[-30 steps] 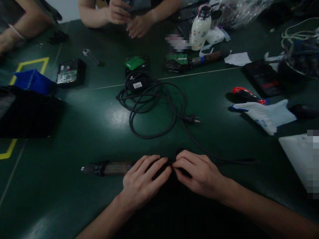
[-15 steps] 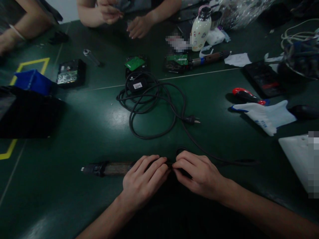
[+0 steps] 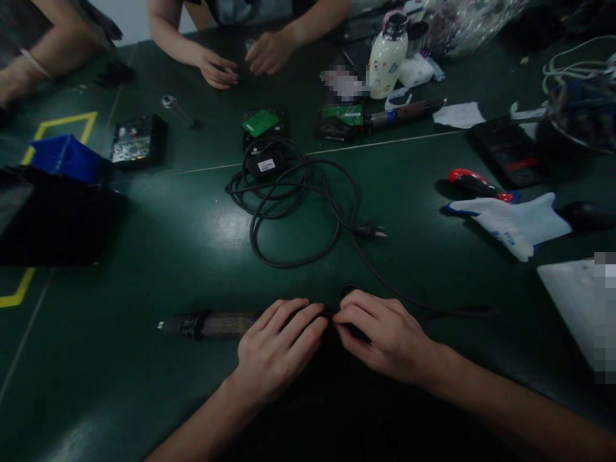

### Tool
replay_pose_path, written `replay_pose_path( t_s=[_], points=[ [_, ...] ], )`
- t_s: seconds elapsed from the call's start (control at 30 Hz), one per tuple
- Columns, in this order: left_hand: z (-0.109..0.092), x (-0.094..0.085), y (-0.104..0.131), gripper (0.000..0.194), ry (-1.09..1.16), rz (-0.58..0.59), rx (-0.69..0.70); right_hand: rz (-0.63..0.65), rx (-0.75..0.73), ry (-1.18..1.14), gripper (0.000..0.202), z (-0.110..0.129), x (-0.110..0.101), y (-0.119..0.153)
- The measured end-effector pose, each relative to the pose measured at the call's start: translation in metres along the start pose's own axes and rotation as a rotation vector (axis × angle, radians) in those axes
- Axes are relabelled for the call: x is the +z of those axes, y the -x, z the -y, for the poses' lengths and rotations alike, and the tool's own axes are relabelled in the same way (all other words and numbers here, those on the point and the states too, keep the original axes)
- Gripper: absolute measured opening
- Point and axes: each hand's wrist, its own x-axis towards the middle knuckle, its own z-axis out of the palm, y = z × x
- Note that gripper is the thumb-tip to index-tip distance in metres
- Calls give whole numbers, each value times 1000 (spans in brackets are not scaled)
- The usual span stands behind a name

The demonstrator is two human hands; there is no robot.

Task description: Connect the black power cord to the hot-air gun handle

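An electric screwdriver (image 3: 226, 325) lies on the green table in front of me, its bit end pointing left. My left hand (image 3: 282, 343) is wrapped over its rear half and hides that part. Close beside it, my right hand (image 3: 385, 333) pinches the black cord (image 3: 330, 314) at the screwdriver's tail end; the fingertips hide the joint. Past my right hand the cord lies on the table, then runs up to a loose coil (image 3: 293, 264) with a black adapter box (image 3: 266, 164) and a plug (image 3: 370, 231).
Across the table a co-worker's hands (image 3: 269, 52) rest near a circuit board (image 3: 261, 122). A second electric screwdriver (image 3: 404, 114) lies by a bottle (image 3: 387, 61). To the right are a red-handled tool (image 3: 474, 183) and a glove (image 3: 520, 221). A blue bin (image 3: 65, 157) stands left.
The co-worker's one hand has come down to the table. My two hands and the screwdriver have stayed almost in place.
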Motion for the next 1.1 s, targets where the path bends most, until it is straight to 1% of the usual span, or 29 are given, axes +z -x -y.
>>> replay_pose_path(
  t_s=[0.17, 0.37, 0.53, 0.73, 0.93, 1.1],
  points=[
    [-1, 1, -2, 17, -4, -40, -24, -15, -5, 9, 12, 0, 0, -1],
    [0, -1, -2, 23, -19, 5, 33, -9, -6, 8, 12, 0, 0, 0],
    [0, 1, -2, 17, -12, -16, -13, -14, -8, 2, 10, -1, 1, 0],
    [-1, 0, -2, 23, -5, -9, 24, -2, 3, -6, 12, -1, 1, 0],
    [-1, 0, -3, 14, 11, -26, -16, -14, -7, 8, 11, -1, 0, 0],
    [-1, 1, -3, 15, 2, -18, -18, -12, -5, 11, 12, -1, 0, 0]
  ],
)
